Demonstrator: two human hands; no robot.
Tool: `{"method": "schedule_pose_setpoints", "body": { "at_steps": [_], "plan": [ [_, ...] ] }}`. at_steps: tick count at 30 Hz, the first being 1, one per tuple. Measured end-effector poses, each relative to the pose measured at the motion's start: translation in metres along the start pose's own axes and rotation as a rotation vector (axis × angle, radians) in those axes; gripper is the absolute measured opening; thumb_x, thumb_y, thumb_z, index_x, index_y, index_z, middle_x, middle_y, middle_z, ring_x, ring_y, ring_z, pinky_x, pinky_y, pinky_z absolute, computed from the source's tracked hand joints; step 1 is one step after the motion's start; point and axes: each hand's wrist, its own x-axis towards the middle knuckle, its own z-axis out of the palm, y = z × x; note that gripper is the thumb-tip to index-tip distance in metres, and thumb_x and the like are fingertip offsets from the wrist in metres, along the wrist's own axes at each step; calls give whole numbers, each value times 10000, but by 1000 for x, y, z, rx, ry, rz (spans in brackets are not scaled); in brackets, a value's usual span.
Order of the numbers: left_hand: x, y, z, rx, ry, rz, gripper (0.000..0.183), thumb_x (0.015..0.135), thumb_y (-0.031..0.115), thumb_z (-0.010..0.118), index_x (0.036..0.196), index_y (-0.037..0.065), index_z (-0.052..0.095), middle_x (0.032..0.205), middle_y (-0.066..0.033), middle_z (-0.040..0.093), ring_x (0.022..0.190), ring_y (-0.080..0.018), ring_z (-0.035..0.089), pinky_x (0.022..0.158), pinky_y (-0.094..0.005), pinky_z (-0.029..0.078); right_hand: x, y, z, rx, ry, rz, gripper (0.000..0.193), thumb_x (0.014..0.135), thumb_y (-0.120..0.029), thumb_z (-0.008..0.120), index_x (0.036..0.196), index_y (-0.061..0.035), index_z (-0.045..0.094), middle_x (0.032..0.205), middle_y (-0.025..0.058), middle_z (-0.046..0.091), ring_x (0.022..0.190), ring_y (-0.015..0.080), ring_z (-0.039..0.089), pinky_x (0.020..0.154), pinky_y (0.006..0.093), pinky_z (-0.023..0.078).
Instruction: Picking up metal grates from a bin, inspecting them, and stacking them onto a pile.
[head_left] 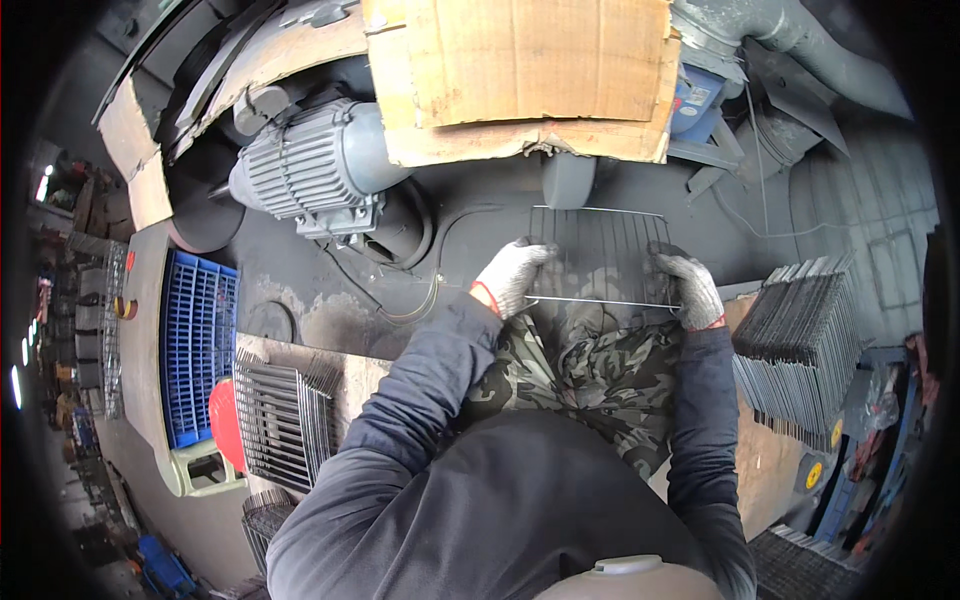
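A rectangular metal wire rack (603, 299) with thin parallel rods is held out in front of my lap. My left hand (513, 272), in a white work glove with dark, dirty fingertips, grips its left side. On the opposite side my right hand (690, 283), gloved the same way, is closed on the rack's right edge. Part of the rack's side rods is hidden behind the fingers. Just beyond the rack, a grey rounded machine part (568, 181) sticks out below a cardboard sheet (540, 70).
A grey finned motor (310, 165) sits ahead on the left, with loose cables (425, 300) near it. Wire racks are stacked at my left (285, 420) and right (800, 345). A blue plastic crate (200, 345) and a red round object (227, 425) stand further left.
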Motion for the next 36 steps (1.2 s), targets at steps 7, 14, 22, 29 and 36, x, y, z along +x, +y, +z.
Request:
{"method": "schedule_pose_setpoints", "body": {
  "at_steps": [7,14,22,29,36],
  "plan": [
    [-19,-18,-13,-62,131,181,232,1008,149,681,1176,-10,675,936,-74,722,734,-152,679,663,-285,563,6,-15,34,18,-3,133,249,990,-206,681,1102,-6,779,1033,90,784,873,162,705,857,297,572],
    [-99,-13,-82,86,361,297,264,1016,164,721,1197,-1,623,925,-44,695,784,-111,635,699,-269,535,26,24,141,22,-165,191,383,958,-108,749,1317,-4,662,1201,103,740,907,201,746,804,348,614],
    [-106,-41,-84,621,359,369,303,945,174,794,1133,-12,648,988,-98,704,931,-145,633,844,-324,526,-8,22,137,343,-61,84,198,992,-29,720,1188,-28,692,1100,42,720,986,144,684,884,297,561],
    [-31,-46,-28,749,359,448,391,943,313,791,1024,-15,594,856,-189,653,784,-297,625,770,-407,530,-3,2,85,319,202,105,186,994,-41,726,1174,-43,680,1085,45,716,946,147,676,847,300,571],
    [5,-38,9,675,250,295,333,960,278,779,1044,-11,634,882,-136,700,800,-233,656,757,-374,540,20,1,42,106,255,83,291,989,-127,716,1240,16,688,1088,73,738,905,167,679,823,330,567]
  ]
}}
